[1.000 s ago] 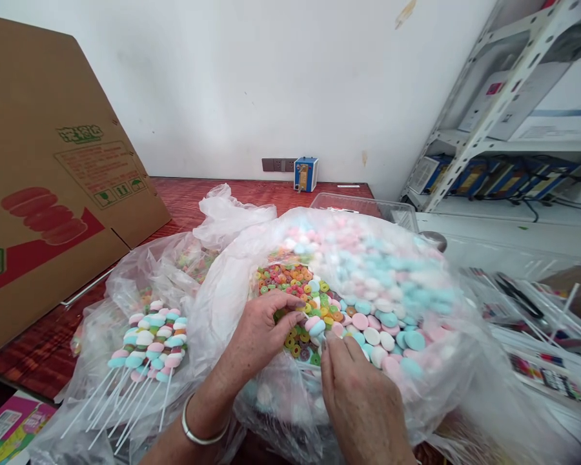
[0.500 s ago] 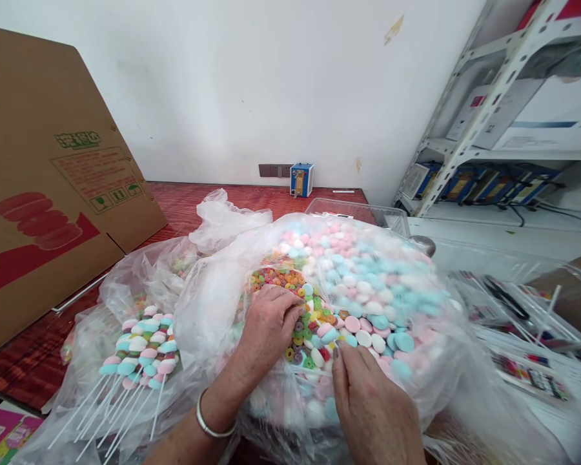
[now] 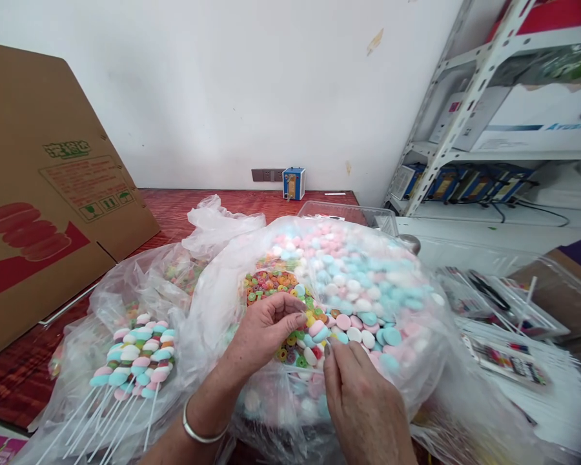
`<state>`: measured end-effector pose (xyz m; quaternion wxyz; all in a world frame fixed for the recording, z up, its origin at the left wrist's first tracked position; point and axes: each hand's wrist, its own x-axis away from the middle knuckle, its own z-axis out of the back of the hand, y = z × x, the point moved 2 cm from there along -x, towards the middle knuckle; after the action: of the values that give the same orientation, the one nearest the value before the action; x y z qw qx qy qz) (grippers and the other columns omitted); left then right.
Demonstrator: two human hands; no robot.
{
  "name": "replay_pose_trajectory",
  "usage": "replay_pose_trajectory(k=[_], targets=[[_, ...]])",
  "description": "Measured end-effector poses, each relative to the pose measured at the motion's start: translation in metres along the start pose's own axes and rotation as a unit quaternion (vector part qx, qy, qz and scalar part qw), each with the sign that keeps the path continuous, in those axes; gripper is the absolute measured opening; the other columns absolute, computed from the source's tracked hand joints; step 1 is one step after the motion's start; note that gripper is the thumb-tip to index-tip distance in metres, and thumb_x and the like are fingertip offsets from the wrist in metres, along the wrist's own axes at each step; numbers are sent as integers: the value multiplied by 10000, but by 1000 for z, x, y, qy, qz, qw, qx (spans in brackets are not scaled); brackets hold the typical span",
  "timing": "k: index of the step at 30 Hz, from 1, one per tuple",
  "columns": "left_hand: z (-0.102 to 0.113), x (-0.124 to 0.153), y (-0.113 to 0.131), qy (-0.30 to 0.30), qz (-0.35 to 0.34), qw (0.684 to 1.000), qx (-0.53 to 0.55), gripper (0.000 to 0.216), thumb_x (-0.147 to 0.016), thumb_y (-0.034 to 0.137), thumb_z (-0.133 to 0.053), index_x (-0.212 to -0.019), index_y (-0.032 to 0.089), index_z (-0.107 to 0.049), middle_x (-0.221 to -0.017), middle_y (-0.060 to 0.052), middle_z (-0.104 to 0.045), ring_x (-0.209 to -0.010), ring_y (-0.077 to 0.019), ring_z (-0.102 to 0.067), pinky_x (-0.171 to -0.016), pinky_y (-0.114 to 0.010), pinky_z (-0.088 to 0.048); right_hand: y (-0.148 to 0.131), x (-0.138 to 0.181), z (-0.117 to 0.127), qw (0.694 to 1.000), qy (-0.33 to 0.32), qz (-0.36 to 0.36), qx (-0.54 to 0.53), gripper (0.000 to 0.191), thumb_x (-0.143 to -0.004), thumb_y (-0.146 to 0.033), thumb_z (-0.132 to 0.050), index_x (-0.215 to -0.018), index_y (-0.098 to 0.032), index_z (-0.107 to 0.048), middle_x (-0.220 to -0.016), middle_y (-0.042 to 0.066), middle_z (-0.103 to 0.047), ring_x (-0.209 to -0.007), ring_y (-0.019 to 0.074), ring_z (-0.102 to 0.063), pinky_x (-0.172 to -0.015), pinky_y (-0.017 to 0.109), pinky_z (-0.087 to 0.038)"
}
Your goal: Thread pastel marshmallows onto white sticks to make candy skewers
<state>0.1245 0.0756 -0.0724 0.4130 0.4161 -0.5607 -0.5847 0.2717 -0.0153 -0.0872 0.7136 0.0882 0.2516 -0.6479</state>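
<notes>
My left hand [image 3: 266, 332] is closed, thumb and forefinger pinched at a yellow gummy ring [image 3: 310, 319]. Low over the candy, my right hand [image 3: 368, 400] has its fingers wrapped round a thin stick, mostly hidden by them. A pink, white and blue marshmallow [image 3: 318, 332] sits at the stick's end, close to my left fingertips. Under both hands are loose gummy rings [image 3: 271, 282] and pastel marshmallow discs [image 3: 353, 334] in a clear plastic bag [image 3: 217, 284]. To the left lie several marshmallow skewers [image 3: 138, 352] on white sticks, resting on plastic.
A large cardboard box [image 3: 53, 161] stands at the left on the red table [image 3: 169, 216]. Behind the candy are a clear plastic tray [image 3: 387, 223] and a small blue box [image 3: 294, 183]. At right, many white sticks [image 3: 547, 387] lie below a metal shelf [image 3: 445, 142].
My left hand has risen from the gummy rings, its pinched fingertips now close to the marshmallow on the stick. My right hand stays near it. The whole view has shifted a little.
</notes>
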Motion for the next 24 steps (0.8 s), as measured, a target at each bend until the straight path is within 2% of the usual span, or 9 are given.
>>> replay_pose_trajectory(k=[3,6,8,10,12,14,19,21,24], targets=[[-1,1,4,-4,46,991,125,288,-700,320,-831,-907,158,-714,-729,-4,-673,-646,-107,-598,-615,-210,-467,-5,-3,4,997,42,16,-68,346,-1023,-221,-300,-902,-196,-623,-750,37,-609,-624,160,-626,-541,247,-436],[1,3,7,2,99,972,214,352,-624,348,-888,-871,148,-738,-678,6,-644,-553,-74,-536,-527,-185,-421,-7,-2,5,992,39,31,-118,382,-1028,-216,-283,-1193,-146,-621,-837,70,-639,-691,177,-659,-580,252,-493],[1,5,8,-11,117,963,244,334,-600,341,-905,-808,134,-745,-686,-6,-650,-553,-70,-530,-516,-181,-419,-6,2,4,992,43,16,-119,391,-1034,-230,-295,-1292,-166,-582,-854,66,-667,-680,184,-673,-549,254,-487],[-3,8,7,-28,127,959,250,317,-591,328,-913,-771,131,-741,-675,-8,-650,-547,-70,-526,-497,-175,-414,-5,6,1,990,45,-3,-137,356,-1032,-227,-315,-1218,-177,-615,-827,56,-694,-683,181,-687,-562,244,-482],[-10,11,5,-42,137,959,243,304,-600,331,-910,-744,131,-731,-664,-9,-647,-543,-73,-524,-480,-172,-413,-5,9,-1,985,44,-19,-168,321,-1023,-206,-329,-983,-176,-646,-724,35,-683,-626,164,-675,-562,225,-462],[-19,13,4,-50,143,960,235,292,-619,334,-900,-722,129,-719,-683,-13,-652,-571,-80,-540,-487,-170,-426,-8,9,-2,981,50,-36,-186,326,-1012,-199,-343,-801,-195,-592,-618,9,-636,-531,146,-631,-518,219,-419],[-34,11,7,-74,113,968,213,295,-660,362,-869,-750,129,-712,-709,-18,-654,-600,-92,-567,-531,-192,-463,-3,-4,12,963,30,-78,-255,294,-1008,-224,-369,-799,-197,-572,-651,-6,-636,-559,128,-601,-530,210,-389],[-34,7,10,-77,79,977,182,307,-723,393,-815,-896,154,-731,-690,-6,-651,-588,-107,-578,-563,-231,-489,10,-10,23,951,24,-110,-286,275,-996,-257,-428,-758,-206,-555,-648,-26,-602,-572,115,-561,-542,202,-377],[-28,3,12,-37,-17,999,23,260,-862,352,-677,-1058,187,-722,-756,-23,-685,-687,-147,-627,-668,-286,-516,39,-13,38,953,67,-161,-249,267,-967,-313,-510,-727,-208,-557,-661,-31,-566,-607,120,-518,-593,219,-367]])
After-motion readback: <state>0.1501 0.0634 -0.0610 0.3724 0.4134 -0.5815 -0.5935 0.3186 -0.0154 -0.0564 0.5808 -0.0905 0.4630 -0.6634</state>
